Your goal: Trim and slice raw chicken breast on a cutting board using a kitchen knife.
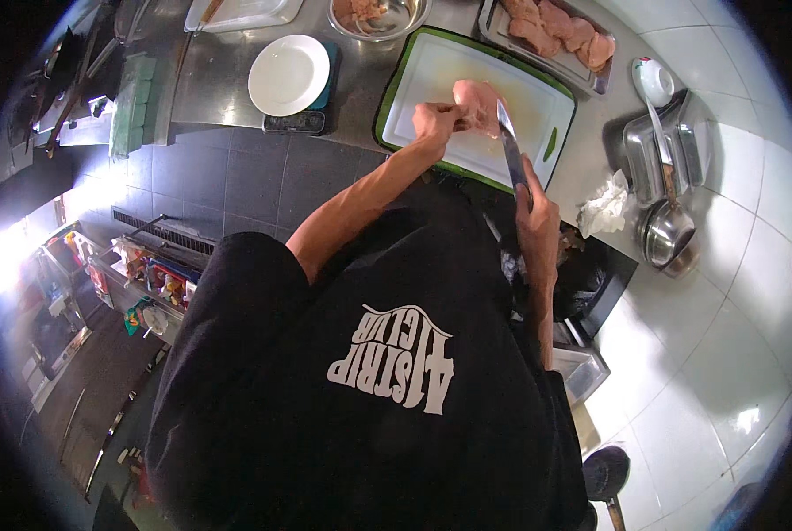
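Note:
A piece of raw chicken breast lies on a white cutting board with a green rim. My left hand pinches the left edge of the meat with closed fingers. In my right hand is a kitchen knife, gripped by its handle. Its blade points away from me, and the tip end rests along the right side of the chicken. Whether the edge has cut into the meat I cannot tell.
Behind the board, a metal tray holds several chicken pieces. A metal bowl with meat stands at the back. Left of the board, a white plate sits on a scale. Crumpled paper, a ladle and metal containers are at right.

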Demonstrator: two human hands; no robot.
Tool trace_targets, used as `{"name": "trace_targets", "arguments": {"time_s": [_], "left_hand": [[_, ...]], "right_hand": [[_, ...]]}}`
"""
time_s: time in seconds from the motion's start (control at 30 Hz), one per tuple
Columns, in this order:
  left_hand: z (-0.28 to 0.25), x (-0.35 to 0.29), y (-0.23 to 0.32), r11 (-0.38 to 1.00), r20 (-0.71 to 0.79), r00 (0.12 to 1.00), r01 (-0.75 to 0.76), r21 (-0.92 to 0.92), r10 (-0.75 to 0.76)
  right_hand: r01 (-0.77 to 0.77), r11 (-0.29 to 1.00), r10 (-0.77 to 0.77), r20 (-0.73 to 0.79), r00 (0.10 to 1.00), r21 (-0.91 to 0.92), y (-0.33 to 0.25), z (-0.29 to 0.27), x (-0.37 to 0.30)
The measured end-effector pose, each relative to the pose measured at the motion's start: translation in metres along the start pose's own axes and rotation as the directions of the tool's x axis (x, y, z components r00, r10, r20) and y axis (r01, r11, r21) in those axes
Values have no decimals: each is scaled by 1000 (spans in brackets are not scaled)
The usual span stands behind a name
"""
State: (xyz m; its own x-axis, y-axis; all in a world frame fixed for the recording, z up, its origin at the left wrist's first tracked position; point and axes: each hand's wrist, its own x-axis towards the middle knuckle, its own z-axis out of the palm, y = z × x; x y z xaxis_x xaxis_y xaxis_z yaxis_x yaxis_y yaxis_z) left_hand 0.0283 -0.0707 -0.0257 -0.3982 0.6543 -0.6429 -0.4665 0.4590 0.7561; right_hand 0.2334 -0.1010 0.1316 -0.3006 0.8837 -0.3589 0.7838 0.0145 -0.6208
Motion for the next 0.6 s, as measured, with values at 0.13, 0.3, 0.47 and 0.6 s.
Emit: {"name": "trace_targets", "arguments": {"time_s": [0.13,0.3,0.47,0.6], "left_hand": [[-15,-9,1,991,80,997,35,-126,-25],[-24,-16,-4,990,-4,1000,24,-139,-25],[-32,-23,-6,996,-99,995,-34,-88,25],[-40,-28,-11,532,-62,744,-414,739,665]], "right_hand": [[110,994,-110,-27,994,0,12,2,11],[259,957,-258,24,966,-128,12,19,47],[349,889,-326,124,937,-298,2,34,75],[352,908,-336,109,936,-228,0,30,78]]}}
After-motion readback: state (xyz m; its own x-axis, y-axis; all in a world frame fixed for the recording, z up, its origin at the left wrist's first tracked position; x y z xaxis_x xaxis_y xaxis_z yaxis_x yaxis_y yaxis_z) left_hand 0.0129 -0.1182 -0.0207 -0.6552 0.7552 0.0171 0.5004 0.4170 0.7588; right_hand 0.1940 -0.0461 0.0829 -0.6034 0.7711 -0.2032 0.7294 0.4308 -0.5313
